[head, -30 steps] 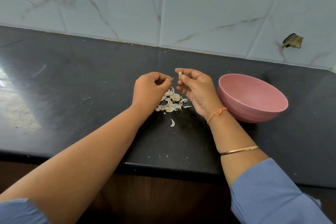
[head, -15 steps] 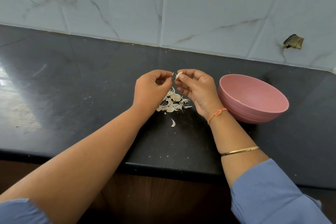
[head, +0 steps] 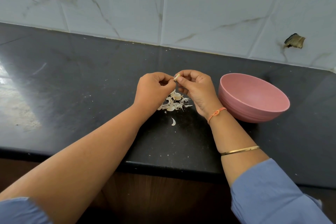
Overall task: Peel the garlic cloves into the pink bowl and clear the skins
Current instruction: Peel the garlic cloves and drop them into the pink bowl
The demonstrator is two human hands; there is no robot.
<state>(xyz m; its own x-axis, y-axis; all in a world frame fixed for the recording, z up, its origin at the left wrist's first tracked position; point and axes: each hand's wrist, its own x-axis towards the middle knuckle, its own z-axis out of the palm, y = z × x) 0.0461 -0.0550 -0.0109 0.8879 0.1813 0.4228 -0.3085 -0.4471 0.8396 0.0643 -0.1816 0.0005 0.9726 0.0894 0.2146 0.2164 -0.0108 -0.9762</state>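
Two hands, one small pale garlic clove [head: 176,77].
Left hand [head: 154,91] and right hand [head: 197,90] both pinch it above papery white skins [head: 172,104] heaped on the black bench [head: 87,82], round pink bowl [head: 243,112] just beside.

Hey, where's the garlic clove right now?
Head view, centre: the right hand pinches the garlic clove, the left hand picking at it, just over the pile of skins, left of the pink bowl.

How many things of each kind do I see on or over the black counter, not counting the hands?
Pink bowl: 1
Garlic clove, pinched between left hand and right hand: 1
Heap of skins: 1
Lone skin beside it: 1
Total: 4
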